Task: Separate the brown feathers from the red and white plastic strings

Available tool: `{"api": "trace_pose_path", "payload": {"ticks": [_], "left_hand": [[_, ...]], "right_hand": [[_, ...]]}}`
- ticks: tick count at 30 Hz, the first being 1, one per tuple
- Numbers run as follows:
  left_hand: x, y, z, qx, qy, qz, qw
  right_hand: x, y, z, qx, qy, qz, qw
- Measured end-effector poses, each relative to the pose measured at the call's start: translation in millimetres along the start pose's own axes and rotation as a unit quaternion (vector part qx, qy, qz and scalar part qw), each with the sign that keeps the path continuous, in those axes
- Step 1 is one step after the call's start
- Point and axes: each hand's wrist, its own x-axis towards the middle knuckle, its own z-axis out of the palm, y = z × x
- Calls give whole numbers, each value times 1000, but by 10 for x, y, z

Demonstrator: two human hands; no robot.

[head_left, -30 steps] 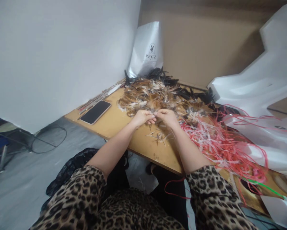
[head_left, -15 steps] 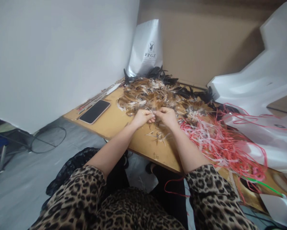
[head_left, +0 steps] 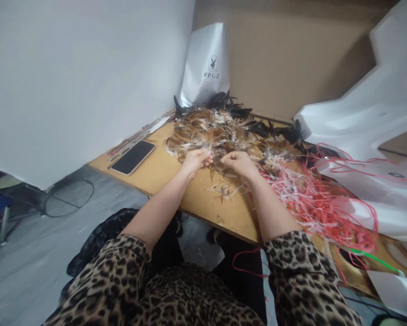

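Observation:
A heap of brown and white feathers [head_left: 220, 131] covers the far part of the wooden table [head_left: 162, 170]. At its near edge my left hand [head_left: 197, 162] is closed in a pinch, with pale feather wisps showing at the fingertips. My right hand [head_left: 240, 163] is a little way to the right, thumb and fingers pressed together. Whatever it pinches is too small to make out against the feathers. Below and between my hands, small feather scraps [head_left: 225, 190] lie scattered on the wood.
A phone [head_left: 133, 157] lies left on the table, beside thin sticks along the wall. Black feathers [head_left: 291, 132] and a silver bag [head_left: 206, 68] stand behind the heap. Tangled red and pink strips [head_left: 322, 203] spread at right, against white sheeting [head_left: 356, 113].
My hands were together at the fingertips and are now apart. The left hand has shifted slightly left and up, the right hand slightly right.

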Motion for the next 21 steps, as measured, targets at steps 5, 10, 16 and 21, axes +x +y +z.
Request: {"api": "trace_pose_path", "payload": {"ticks": [5, 10, 16, 21], "left_hand": [[44, -3, -49, -61, 8, -20, 998], [49, -14, -56, -69, 2, -29, 997], [34, -10, -47, -67, -3, -36, 997], [7, 12, -29, -56, 2, -42, 998]], "right_hand": [[7, 91, -15, -236, -59, 21, 970], [25, 124, 84, -283, -24, 7, 959], [26, 106, 56, -185, -68, 46, 979], [12, 81, -37, -90, -30, 40, 995]]}}
